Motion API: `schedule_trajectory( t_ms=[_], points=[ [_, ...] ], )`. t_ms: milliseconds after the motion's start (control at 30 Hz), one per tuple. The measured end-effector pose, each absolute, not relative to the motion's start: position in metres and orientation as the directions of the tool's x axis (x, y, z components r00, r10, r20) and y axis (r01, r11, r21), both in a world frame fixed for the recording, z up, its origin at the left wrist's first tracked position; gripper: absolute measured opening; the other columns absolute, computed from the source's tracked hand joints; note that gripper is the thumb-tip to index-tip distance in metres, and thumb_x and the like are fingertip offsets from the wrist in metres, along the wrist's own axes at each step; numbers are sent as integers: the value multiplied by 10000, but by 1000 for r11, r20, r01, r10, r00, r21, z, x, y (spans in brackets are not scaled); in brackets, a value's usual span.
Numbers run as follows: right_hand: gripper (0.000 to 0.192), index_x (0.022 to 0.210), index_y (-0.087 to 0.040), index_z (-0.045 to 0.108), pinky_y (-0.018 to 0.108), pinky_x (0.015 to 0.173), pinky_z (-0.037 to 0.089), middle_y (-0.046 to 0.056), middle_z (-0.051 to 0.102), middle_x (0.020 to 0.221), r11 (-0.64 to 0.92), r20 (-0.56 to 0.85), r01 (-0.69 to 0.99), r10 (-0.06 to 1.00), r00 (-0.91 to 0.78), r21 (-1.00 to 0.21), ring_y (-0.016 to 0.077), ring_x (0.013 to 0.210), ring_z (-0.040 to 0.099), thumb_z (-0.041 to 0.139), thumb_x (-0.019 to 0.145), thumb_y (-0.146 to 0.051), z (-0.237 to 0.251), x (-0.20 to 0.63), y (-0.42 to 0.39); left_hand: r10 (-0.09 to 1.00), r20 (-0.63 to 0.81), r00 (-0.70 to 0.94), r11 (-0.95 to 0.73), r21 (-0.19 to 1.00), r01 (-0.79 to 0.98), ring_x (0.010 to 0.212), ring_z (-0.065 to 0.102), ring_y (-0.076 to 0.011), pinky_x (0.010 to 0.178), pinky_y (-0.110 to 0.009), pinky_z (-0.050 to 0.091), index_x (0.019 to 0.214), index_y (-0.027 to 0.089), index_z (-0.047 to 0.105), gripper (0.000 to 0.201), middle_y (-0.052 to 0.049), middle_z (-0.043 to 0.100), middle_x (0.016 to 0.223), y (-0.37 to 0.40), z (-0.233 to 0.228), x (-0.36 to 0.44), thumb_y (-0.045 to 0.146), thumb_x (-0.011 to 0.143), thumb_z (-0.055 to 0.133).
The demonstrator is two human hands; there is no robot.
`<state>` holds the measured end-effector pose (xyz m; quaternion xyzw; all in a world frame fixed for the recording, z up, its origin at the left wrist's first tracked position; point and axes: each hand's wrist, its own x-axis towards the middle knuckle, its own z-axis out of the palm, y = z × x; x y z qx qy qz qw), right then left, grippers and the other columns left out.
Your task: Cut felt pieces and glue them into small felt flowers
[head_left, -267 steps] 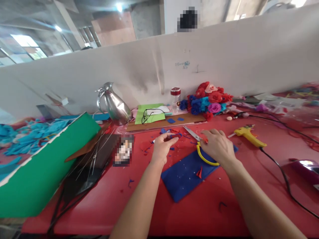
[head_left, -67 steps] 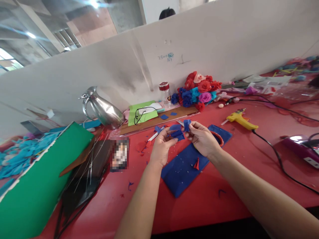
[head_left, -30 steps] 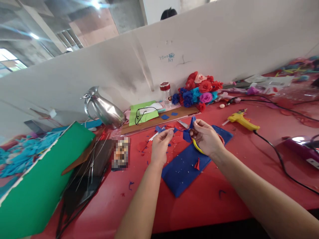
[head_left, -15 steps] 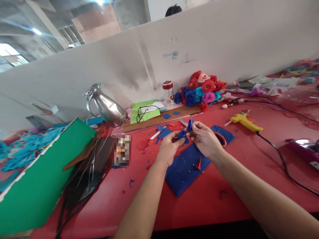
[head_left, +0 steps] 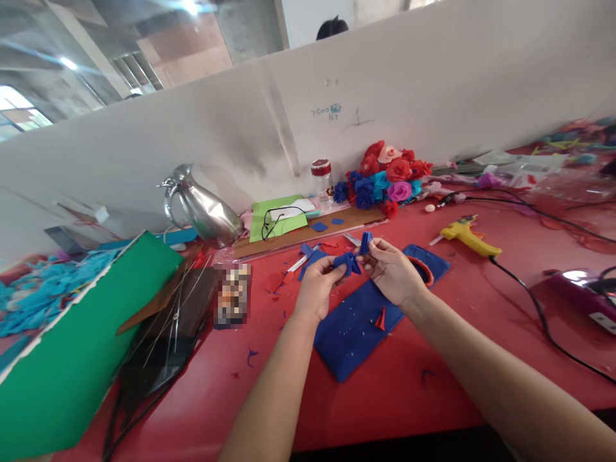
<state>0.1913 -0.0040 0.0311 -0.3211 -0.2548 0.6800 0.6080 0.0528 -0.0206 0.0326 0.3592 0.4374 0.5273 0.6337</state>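
My left hand (head_left: 317, 289) pinches a blue, petal-like piece of paper or cloth (head_left: 345, 262), its pointed ends sticking out toward the right. Close beside it, my right hand (head_left: 392, 273) grips a small rolled or folded blue strip (head_left: 366, 242) between thumb and fingers. The two blue pieces nearly touch; whether they are joined is hidden by the fingers. A silver blade (head_left: 352, 239) shows just behind the hands, and an orange-red loop handle (head_left: 424, 273) lies past my right wrist. Below the hands, a folded blue sheet (head_left: 356, 340) carries a red scrap (head_left: 381, 319).
A yellow glue gun (head_left: 464, 236) lies at right, its black cord trailing. Paper roses (head_left: 385, 176), a lidded glass jar (head_left: 322, 186), eyeglasses (head_left: 276, 218) and a steel jug (head_left: 202, 208) stand along the wall. A green board (head_left: 96, 340) leans at left.
The blue piece in my left hand has turned and now shows more of its spread points. My right hand keeps its pinch. The whole view has shifted slightly.
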Motion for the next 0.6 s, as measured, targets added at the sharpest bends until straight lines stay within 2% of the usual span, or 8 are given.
schedule_trajectory(
  t_ms=[233, 367, 500, 600],
  points=[
    [185, 685, -205, 589, 144, 477, 433, -48, 625, 621, -132, -133, -687, 990, -52, -715, 73, 561, 591, 766, 634, -212, 27, 196, 0, 984, -169, 57, 178, 894, -411, 567, 513, -72, 589, -208, 416, 622, 140, 617, 318, 27, 569, 594, -18, 35, 48, 351, 523, 832],
    [180, 694, -208, 585, 160, 515, 454, -39, 637, 657, -83, -70, -645, 996, -46, -760, 76, 572, 588, 755, 669, -261, 24, 194, -1, 976, -214, 42, 207, 845, -493, 644, 570, -97, 643, -235, 466, 678, 146, 622, 297, 13, 616, 682, -17, 34, 50, 300, 538, 833],
    [195, 691, -214, 585, 194, 590, 492, -34, 635, 670, -71, -32, -614, 997, -73, -786, 91, 597, 599, 759, 669, -299, 24, 190, -3, 954, -275, 122, 295, 777, -556, 637, 585, -105, 674, -277, 511, 768, 149, 623, 282, -1, 634, 718, -18, 35, 51, 306, 614, 801],
    [193, 700, -221, 588, 221, 626, 504, -31, 634, 686, -37, 12, -602, 997, -76, -798, 110, 632, 613, 758, 669, -307, 25, 189, -4, 950, -269, 157, 310, 761, -570, 633, 581, -97, 687, -288, 529, 782, 151, 610, 269, 6, 621, 716, -20, 38, 51, 304, 646, 786]
  ],
)
